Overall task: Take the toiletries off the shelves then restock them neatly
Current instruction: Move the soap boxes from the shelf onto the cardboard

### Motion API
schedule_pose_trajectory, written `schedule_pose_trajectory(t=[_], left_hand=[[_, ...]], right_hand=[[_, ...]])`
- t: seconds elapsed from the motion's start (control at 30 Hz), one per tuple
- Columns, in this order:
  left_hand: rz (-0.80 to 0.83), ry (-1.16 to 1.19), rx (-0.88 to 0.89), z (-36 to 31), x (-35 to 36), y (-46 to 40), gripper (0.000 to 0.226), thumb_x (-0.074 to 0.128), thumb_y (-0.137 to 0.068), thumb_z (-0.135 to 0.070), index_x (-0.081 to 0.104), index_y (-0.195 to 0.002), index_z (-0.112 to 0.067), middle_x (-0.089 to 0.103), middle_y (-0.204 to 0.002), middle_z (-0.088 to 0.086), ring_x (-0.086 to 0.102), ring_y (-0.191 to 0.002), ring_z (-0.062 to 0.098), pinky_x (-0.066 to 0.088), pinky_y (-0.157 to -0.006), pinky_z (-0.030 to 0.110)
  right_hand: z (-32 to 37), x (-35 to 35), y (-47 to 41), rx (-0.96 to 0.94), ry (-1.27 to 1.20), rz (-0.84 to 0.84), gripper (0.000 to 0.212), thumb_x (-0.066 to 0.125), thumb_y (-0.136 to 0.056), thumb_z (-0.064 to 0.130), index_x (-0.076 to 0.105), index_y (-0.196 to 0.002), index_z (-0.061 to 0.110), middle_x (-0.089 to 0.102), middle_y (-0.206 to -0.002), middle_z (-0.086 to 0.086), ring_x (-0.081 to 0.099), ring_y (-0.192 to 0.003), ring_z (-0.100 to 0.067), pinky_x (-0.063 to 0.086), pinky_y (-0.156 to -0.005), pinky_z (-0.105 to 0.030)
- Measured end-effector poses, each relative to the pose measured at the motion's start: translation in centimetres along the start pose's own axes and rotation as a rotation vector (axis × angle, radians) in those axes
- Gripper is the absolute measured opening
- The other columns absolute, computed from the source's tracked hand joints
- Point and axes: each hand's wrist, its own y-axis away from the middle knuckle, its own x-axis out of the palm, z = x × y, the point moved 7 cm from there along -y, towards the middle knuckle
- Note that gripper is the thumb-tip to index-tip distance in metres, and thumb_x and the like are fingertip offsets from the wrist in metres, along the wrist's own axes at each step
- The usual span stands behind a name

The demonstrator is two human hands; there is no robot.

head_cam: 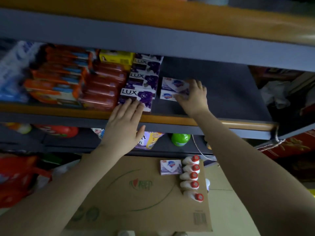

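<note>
From the head camera, the person's right hand reaches onto the dark shelf, its grip curled around a stack of two white-and-lilac cardboard soap boxes standing just right of the purple boxes. The left hand lies flat with straight fingers, fingertips pressing the front purple soap box, the nearest of a row of glossy rectangular boxes running back along the shelf. Left of them sit shiny red wrapped soap packs, then orange packs; that side is blurred, so their wrapping is probably plastic film. Below, a flat brown cardboard carton carries one more white-and-lilac soap box touching a column of five rounded white bottles with red caps. A green round cap shows on the lower shelf.
</note>
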Motion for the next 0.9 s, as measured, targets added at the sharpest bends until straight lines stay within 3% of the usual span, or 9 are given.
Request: schedule_pose_trajectory(t=[0.13,0.3,0.4,0.47,0.57,0.63,0.7,0.8,0.9], left_hand=[[-0.006,-0.002,0.049,0.8,0.7,-0.2,0.06,0.035,-0.084,-0.035,0.046,-0.134,-0.004,0.049,-0.138,0.013,0.048,-0.125,0.032,0.028,-0.106,0.043],[-0.005,0.139,0.073,0.8,0.2,-0.5,0.058,0.035,-0.086,-0.035,0.048,-0.133,-0.004,0.05,-0.136,0.014,0.048,-0.124,0.033,0.034,-0.104,0.042],[-0.076,0.436,0.006,0.8,-1.8,-1.1,0.054,0.049,-0.091,-0.03,0.04,-0.138,-0.005,0.047,-0.137,0.012,0.045,-0.125,0.029,0.034,-0.104,0.035],[-0.091,0.741,-0.091,0.6,-3.5,-1.7,0.061,0.059,-0.088,-0.033,0.035,-0.14,-0.013,0.043,-0.137,-0.003,0.043,-0.124,0.014,0.034,-0.1,0.022],[-0.064,1.184,-0.137,-0.7,-5.9,-2.2,0.063,0.065,-0.074,-0.048,0.038,-0.129,-0.035,0.045,-0.123,-0.028,0.049,-0.113,-0.007,0.039,-0.092,0.012],[-0.068,1.293,-0.134,-1.3,-7.1,-2.1,0.059,0.065,-0.065,-0.051,0.042,-0.118,-0.038,0.054,-0.112,-0.028,0.058,-0.102,-0.005,0.047,-0.084,0.012],[-0.052,1.332,-0.153,-1.5,-7.6,-1.9,0.057,0.072,-0.064,-0.041,0.047,-0.115,-0.033,0.059,-0.107,-0.022,0.063,-0.091,-0.002,0.05,-0.078,0.014],[0.041,1.461,-0.167,-1.8,-6.9,-1.4,0.042,0.072,-0.072,-0.024,0.052,-0.108,-0.03,0.063,-0.103,-0.016,0.064,-0.086,-0.003,0.05,-0.075,0.013],[0.167,1.593,-0.261,-1.9,-5.3,-0.9,0.027,0.069,-0.079,-0.022,0.056,-0.103,-0.026,0.066,-0.093,-0.012,0.063,-0.077,-0.003,0.049,-0.069,0.012]], right_hand=[[0.2,1.9,-2.3,-0.002,0.089,0.155,0.085,0.067,-0.08,0.034,0.021,-0.147,0.012,0.025,-0.153,-0.006,0.016,-0.142,-0.028,0.019,-0.112,-0.038],[0.8,0.9,-2.2,-0.052,0.152,0.205,0.081,0.076,-0.072,0.037,0.039,-0.14,0.013,0.043,-0.139,-0.011,0.038,-0.128,-0.031,0.031,-0.103,-0.032],[2.0,-1.7,0.3,-0.034,-0.188,0.148,0.065,0.081,-0.066,0.035,0.055,-0.122,0.015,0.06,-0.118,-0.007,0.058,-0.108,-0.023,0.047,-0.091,-0.033],[3.6,-3.0,3.0,0.002,-0.537,0.233,0.055,0.079,-0.065,0.029,0.058,-0.115,0.018,0.067,-0.108,-0.002,0.064,-0.096,-0.013,0.053,-0.084,-0.031],[6.4,-4.0,7.0,-0.047,-0.787,0.418,0.048,0.072,-0.069,0.016,0.056,-0.114,0.02,0.068,-0.103,0.002,0.063,-0.09,-0.007,0.052,-0.078,-0.023],[7.2,-4.0,8.9,-0.037,-0.897,0.483,0.042,0.067,-0.071,0.01,0.056,-0.111,0.019,0.07,-0.093,0.008,0.063,-0.085,-0.004,0.05,-0.075,-0.02],[7.1,-3.6,10.0,0.007,-0.961,0.492,0.042,0.066,-0.071,0.01,0.056,-0.111,0.019,0.07,-0.091,0.008,0.063,-0.085,-0.005,0.05,-0.075,-0.021],[6.0,-3.7,10.8,0.025,-0.794,0.357,0.062,0.079,-0.064,0.022,0.053,-0.12,0.015,0.064,-0.109,-0.004,0.06,-0.098,-0.012,0.05,-0.084,-0.028],[6.0,-5.0,11.7,-0.171,-0.223,0.044,0.076,0.082,-0.062,0.033,0.051,-0.127,0.009,0.054,-0.118,-0.008,0.052,-0.106,-0.024,0.046,-0.088,-0.033]])
